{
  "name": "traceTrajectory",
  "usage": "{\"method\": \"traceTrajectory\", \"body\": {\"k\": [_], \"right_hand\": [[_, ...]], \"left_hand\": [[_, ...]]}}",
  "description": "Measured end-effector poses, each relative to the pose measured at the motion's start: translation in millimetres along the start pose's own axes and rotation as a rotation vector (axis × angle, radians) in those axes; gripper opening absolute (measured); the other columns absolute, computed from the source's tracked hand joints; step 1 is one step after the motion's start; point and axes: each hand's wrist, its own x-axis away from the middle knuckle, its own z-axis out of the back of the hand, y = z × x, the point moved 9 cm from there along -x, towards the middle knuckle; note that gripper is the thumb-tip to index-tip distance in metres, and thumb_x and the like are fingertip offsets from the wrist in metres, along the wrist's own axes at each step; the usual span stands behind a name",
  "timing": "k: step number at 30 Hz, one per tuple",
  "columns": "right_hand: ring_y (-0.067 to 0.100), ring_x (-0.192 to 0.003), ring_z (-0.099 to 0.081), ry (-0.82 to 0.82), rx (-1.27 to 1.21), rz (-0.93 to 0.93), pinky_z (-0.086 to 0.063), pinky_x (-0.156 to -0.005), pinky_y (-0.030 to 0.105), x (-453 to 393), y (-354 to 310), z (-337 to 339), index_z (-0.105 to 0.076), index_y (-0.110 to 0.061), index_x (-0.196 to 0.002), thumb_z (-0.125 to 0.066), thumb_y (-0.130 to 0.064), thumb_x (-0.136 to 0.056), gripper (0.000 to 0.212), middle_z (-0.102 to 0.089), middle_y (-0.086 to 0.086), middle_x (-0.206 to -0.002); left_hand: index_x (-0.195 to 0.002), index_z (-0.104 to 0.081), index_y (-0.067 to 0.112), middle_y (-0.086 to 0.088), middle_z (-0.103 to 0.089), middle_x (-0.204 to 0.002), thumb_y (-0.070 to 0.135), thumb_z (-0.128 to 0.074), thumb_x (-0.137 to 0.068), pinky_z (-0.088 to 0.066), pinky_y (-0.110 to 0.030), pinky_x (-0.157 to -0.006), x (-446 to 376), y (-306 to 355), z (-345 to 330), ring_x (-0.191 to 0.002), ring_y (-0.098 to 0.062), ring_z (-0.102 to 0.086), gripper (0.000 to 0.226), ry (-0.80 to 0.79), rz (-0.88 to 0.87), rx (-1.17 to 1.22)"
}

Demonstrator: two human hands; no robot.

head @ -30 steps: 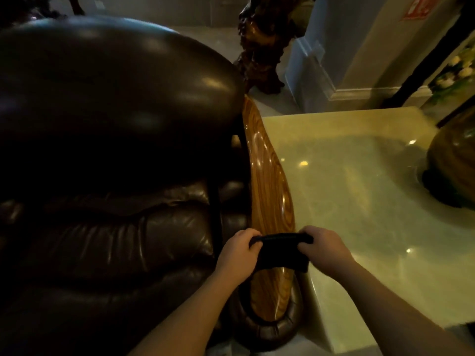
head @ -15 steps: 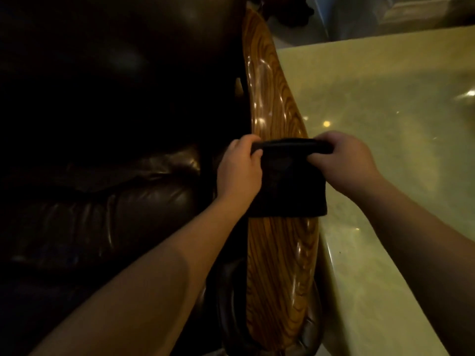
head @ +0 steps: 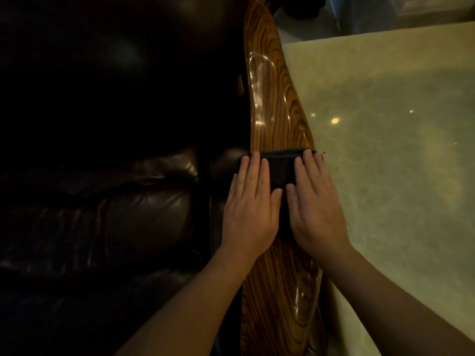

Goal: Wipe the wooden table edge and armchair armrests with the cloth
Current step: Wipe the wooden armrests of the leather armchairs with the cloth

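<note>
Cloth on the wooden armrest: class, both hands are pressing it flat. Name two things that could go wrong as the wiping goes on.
1. The dark cloth is narrower than the glossy wooden armrest, so a straight pass may miss its edges.
2. The left hand and right hand press with flat fingers, gripping nothing; the cloth could bunch or slide off toward the dark leather seat or the pale tabletop.

Two hands (head: pixel 250 214), one cloth (head: pixel 279 170), apparently one armrest (head: pixel 272 98).

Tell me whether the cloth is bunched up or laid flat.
Flat: the dark cloth lies across the wooden armrest, pressed by both open hands.
</note>
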Motion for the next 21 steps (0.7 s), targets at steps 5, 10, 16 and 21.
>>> {"method": "traceTrajectory", "body": {"k": [5, 10, 16, 21], "right_hand": [[0.020, -0.148, -0.007, -0.008, 0.008, -0.040, -0.006, -0.121, 0.032, -3, 6, -3, -0.025, 0.000, -0.147, -0.029, -0.030, -0.102, 0.055, -0.015, 0.010, -0.157], [0.014, -0.148, -0.002, -0.019, -0.049, -0.078, -0.001, -0.119, 0.024, -7, 7, -2, -0.013, -0.008, -0.148, -0.025, -0.034, -0.101, 0.055, -0.008, 0.003, -0.157], [0.017, -0.149, -0.007, -0.047, -0.066, -0.089, 0.000, -0.118, 0.020, -31, 10, -3, -0.019, -0.005, -0.150, -0.025, -0.036, -0.099, 0.060, -0.009, 0.003, -0.158], [0.018, -0.149, -0.007, -0.086, -0.027, -0.062, -0.005, -0.119, 0.027, -64, 10, -3, -0.021, -0.003, -0.150, -0.029, -0.033, -0.100, 0.059, -0.015, 0.011, -0.160]], "left_hand": [[-0.147, -0.004, 0.011, -0.008, -0.003, -0.157, 0.039, -0.018, -0.102, -0.009, -0.040, -0.117, 0, 1, -1, -0.146, -0.018, 0.002, 0.054, 0.000, 0.003, -0.004], [-0.147, 0.003, 0.015, -0.003, 0.005, -0.158, 0.044, -0.013, -0.102, -0.015, -0.039, -0.116, -4, -1, -1, -0.146, -0.013, 0.007, 0.056, 0.001, 0.039, 0.080], [-0.147, 0.006, 0.018, 0.003, 0.008, -0.158, 0.045, -0.012, -0.101, -0.014, -0.034, -0.115, -29, -5, 1, -0.145, -0.010, 0.009, 0.056, 0.000, 0.073, 0.152], [-0.147, 0.010, 0.018, 0.006, 0.019, -0.156, 0.045, -0.011, -0.100, -0.009, -0.031, -0.115, -57, -9, 1, -0.143, -0.007, 0.016, 0.058, -0.031, 0.107, 0.182]]}}
